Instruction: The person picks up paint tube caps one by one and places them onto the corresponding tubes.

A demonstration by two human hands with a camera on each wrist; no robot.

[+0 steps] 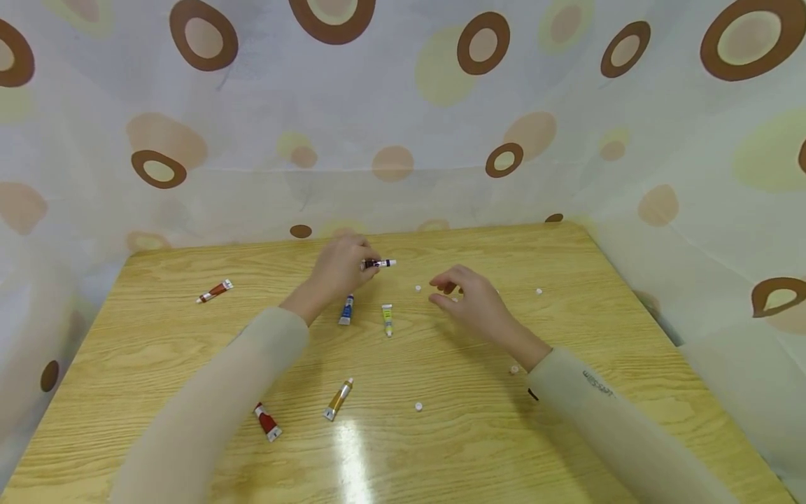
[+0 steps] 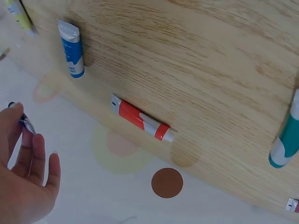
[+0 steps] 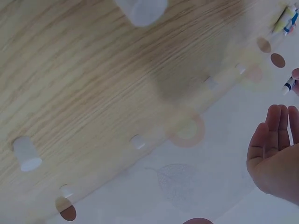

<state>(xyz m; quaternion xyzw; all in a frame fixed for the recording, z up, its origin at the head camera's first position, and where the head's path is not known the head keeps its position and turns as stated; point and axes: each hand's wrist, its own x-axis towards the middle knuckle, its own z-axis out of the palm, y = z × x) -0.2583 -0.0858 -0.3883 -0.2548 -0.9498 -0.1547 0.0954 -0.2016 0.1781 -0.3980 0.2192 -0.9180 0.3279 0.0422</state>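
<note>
left hand (image 1: 340, 269) grips dark tube (image 1: 379, 264), 12 o'clock on surface (image 1: 567, 448) | right hand (image 1: 469, 297) relaxed, unladen, 3 o'clock of tube

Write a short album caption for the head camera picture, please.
Left hand holds a small paint tube above a wooden table strewn with tubes and caps.

A makeshift recording booth: wooden table (image 1: 567, 434) walled in by circle-patterned curtains (image 1: 403, 105)
</note>
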